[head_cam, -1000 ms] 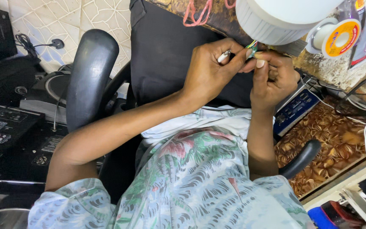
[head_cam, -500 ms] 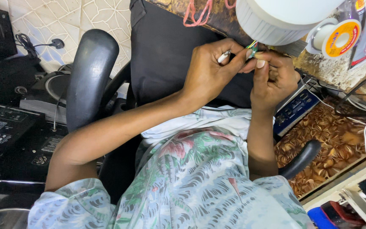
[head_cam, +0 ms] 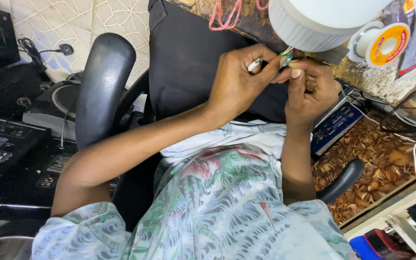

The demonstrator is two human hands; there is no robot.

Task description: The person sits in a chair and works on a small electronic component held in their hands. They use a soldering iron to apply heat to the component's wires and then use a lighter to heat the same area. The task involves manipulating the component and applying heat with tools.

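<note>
Your left hand (head_cam: 239,79) and right hand (head_cam: 311,89) pinch the small coloured wires (head_cam: 286,53) together, steadying them just under the white lamp (head_cam: 314,21)

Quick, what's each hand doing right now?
Left hand: closed, pinching the coloured wires, a small silvery piece between its fingers.
Right hand: closed, pinching the same wires.

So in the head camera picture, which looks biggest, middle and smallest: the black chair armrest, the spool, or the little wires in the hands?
1. Black chair armrest, easily the biggest.
2. Spool with the yellow label.
3. Coloured wires pinched between left hand and right hand, the smallest.
</note>
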